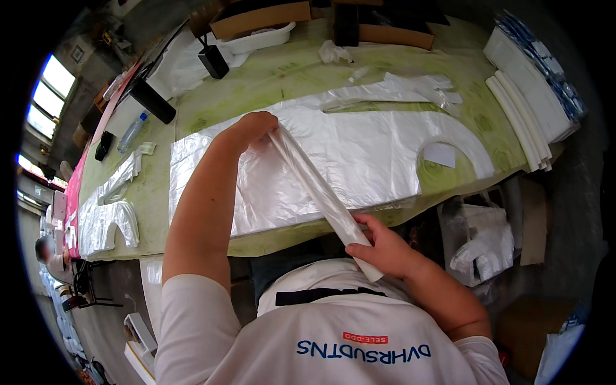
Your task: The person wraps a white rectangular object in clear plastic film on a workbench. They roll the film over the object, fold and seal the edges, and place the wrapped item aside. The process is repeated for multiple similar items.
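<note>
A long, narrow roll of whitish plastic film runs diagonally toward my body. Its far end is in my left hand, closed over it, with most of the fingertips hidden. Near the lower end, my right hand wraps its fingers and thumb round the roll, and the end juts out past the hand. Under the roll lies a wide, flat stack of shiny translucent plastic bags with curved, handle-like arms at its right side. A small white paper rests in the stack's curved cut-out.
A green-covered table carries a smaller bag pile, a water bottle and black cylinder at left. Cardboard boxes and a white tub line the back. White rolls lie at right. Far left sits a person.
</note>
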The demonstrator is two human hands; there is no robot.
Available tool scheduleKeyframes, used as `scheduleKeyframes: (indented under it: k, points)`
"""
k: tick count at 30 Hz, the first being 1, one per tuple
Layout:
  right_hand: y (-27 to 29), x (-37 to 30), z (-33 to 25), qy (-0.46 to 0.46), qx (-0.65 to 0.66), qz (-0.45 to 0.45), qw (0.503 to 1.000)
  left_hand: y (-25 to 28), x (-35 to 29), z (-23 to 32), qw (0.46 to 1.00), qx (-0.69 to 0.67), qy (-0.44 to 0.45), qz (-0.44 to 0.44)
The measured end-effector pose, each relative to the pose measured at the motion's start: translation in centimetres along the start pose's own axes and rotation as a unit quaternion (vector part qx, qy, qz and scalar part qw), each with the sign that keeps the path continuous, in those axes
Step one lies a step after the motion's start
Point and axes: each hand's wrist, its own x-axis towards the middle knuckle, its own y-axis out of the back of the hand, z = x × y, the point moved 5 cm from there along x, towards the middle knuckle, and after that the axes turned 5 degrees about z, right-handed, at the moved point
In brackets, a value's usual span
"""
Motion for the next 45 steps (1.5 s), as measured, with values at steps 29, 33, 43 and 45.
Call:
scheduleKeyframes:
  k: [29,33,43,45]
  points:
    - [14.3,-15.3,4.1,0.02,-0.202,0.149,0.968,-11.1,-18.3,2.9,0.845,0.263,-0.465,-0.011]
    - [12.7,-7.4,-3.9,0.186,-0.431,0.127,0.874,-11.4,-20.0,1.4,0.834,0.29,-0.467,-0.033]
    - [11.2,8.1,-11.1,0.275,-0.588,0.185,0.738,-11.7,-21.6,0.7,0.819,0.252,-0.515,0.025]
    - [12.3,9.5,-11.5,0.242,-0.588,0.238,0.734,-11.8,-21.8,0.9,0.822,0.253,-0.51,0.023]
